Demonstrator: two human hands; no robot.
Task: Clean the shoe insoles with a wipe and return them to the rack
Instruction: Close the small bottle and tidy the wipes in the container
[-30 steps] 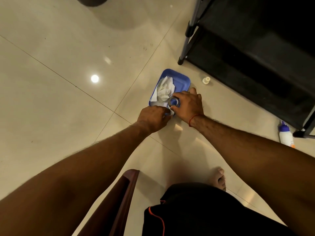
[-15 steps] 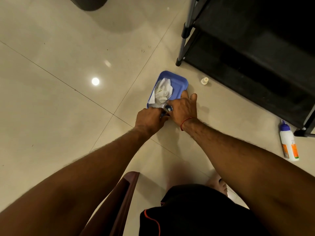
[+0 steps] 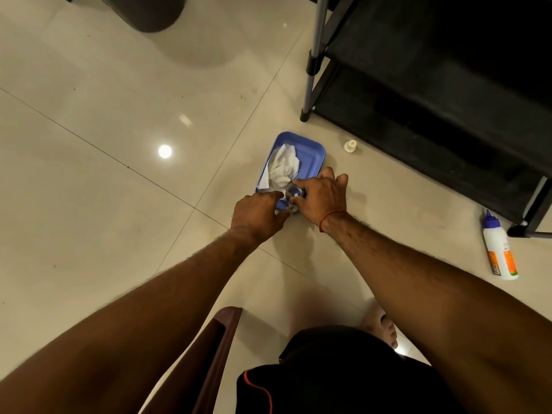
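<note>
I saw a glossy beige tiled floor (image 3: 89, 204) that mirrored a ceiling light. The blue rectangular tray (image 3: 310, 152) looked like smooth plastic, and the crumpled white wipe (image 3: 282, 168) in it looked soft and matt. The black shoe rack (image 3: 433, 94) had dull shelves and smooth grey metal legs. The white squeeze bottle (image 3: 497, 249) looked like plastic.

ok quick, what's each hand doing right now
Left hand: grip closed at the blue tray's near edge; contents unclear.
Right hand: closed around a small round object.
</note>
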